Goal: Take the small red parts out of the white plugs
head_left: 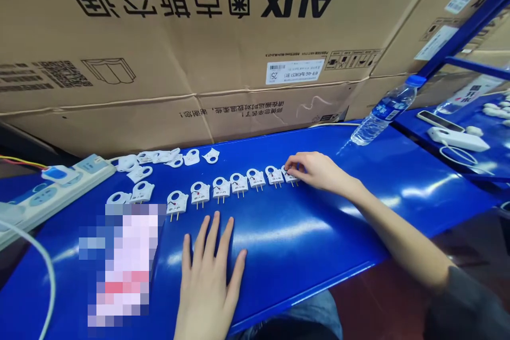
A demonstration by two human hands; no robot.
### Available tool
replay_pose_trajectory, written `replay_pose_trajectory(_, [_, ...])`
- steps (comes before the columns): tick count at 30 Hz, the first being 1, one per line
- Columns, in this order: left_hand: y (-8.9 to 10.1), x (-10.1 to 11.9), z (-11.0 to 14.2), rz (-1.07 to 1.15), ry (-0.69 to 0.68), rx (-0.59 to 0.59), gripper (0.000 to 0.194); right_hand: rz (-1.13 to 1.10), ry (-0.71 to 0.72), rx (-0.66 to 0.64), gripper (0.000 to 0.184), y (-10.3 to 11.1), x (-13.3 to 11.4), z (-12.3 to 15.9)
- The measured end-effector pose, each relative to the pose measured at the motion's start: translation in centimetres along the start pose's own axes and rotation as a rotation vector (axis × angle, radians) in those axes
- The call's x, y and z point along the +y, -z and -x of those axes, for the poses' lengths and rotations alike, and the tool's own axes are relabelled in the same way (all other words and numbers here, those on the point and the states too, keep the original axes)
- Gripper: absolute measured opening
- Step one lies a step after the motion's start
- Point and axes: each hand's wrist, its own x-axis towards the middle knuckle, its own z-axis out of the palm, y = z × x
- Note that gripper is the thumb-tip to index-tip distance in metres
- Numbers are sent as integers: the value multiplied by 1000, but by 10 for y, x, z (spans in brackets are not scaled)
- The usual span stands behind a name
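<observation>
The right hand reaches across the blue surface to the far end of a row of plugs, small white plug halves with two brass pins pointing toward the person; its fingertips curl down onto the last plug, touching it, though whether they pinch it cannot be told. The row runs in a shallow line from left of centre to that hand, each piece just beside the next and lying flat. The left hand lies flat on the surface near the body, fingers spread, released and holding nothing, just below the row's left end. A loose heap of covers, white and without pins, sits behind the row to the left. A power strip lies at the left edge, a water bottle on its side to the right, and a large cardboard box stands behind
</observation>
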Motion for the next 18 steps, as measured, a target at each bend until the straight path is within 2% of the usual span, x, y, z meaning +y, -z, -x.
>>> replay_pose_trajectory(12, [2, 4, -1, -72, 11, 14, 67, 21, -14, -6, 18, -6, -3, 4])
replay_pose_trajectory(18, [3, 4, -2, -76, -9, 13, 67, -19, -85, -20, 18, -5, -8, 2])
